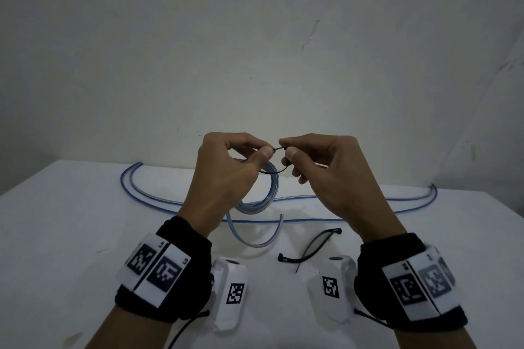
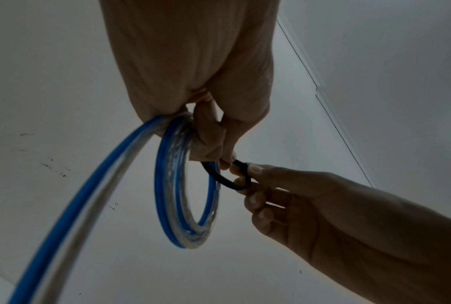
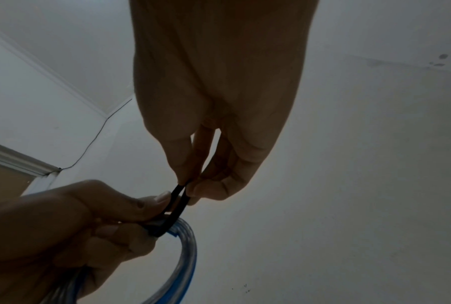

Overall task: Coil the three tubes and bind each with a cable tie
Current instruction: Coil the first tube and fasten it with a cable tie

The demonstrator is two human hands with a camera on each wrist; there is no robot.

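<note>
I hold a coiled clear tube with a blue stripe [image 1: 272,187] above the table. My left hand [image 1: 266,150] grips the coil's top and pinches one end of a black cable tie [image 1: 279,148] looped round the coil. My right hand [image 1: 287,149] pinches the tie's other end close by. In the left wrist view the tie [image 2: 219,176] curves from the coil [image 2: 167,185] to the right hand [image 2: 245,179]. The right wrist view shows the tie [image 3: 177,207] between both hands. The coil's loose tail [image 1: 255,244] droops onto the table. Two uncoiled tubes [image 1: 309,219] [image 1: 295,198] lie behind.
Two spare black cable ties [image 1: 317,244] [image 1: 292,259] lie crossed on the white table [image 1: 85,235], near my right wrist. The long tubes arc across the table's back from left to right. A pale wall rises right behind the table.
</note>
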